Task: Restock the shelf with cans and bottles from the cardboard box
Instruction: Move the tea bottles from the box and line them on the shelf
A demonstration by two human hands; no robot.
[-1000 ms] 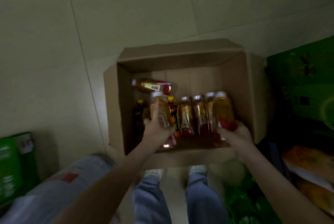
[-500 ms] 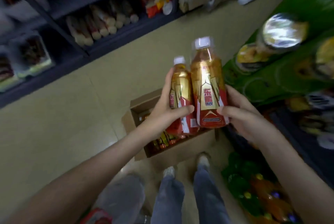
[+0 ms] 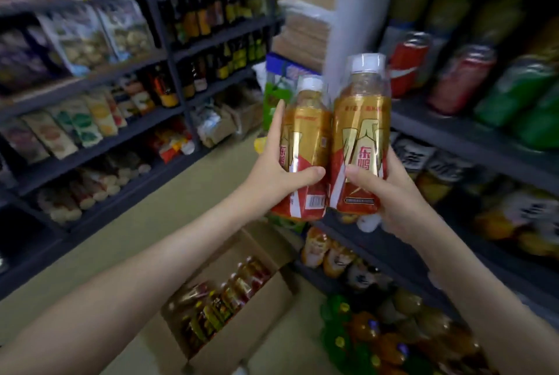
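Note:
I hold two gold-and-red drink bottles with white caps upright, side by side at chest height. My left hand [image 3: 276,175] grips the smaller-looking left bottle [image 3: 305,135]. My right hand [image 3: 390,190] grips the right bottle [image 3: 360,132]. The two bottles touch each other. Below them on the floor stands the open cardboard box [image 3: 254,323], with several more bottles lying in a row inside. The dark shelf [image 3: 453,132] on the right carries cans and bottles just beyond the held bottles.
Red cans [image 3: 408,63] and green cans [image 3: 520,90] stand on the right shelf. Drinks fill its lower tiers [image 3: 393,335]. A second dark shelf unit [image 3: 99,132] with snack packs and bottles lines the left. Stacked cartons [image 3: 305,30] close the aisle's far end.
Both hands lifted a bottle each out of the box and raised them to shelf height. My view swung up from the box and floor to the aisle and shelves.

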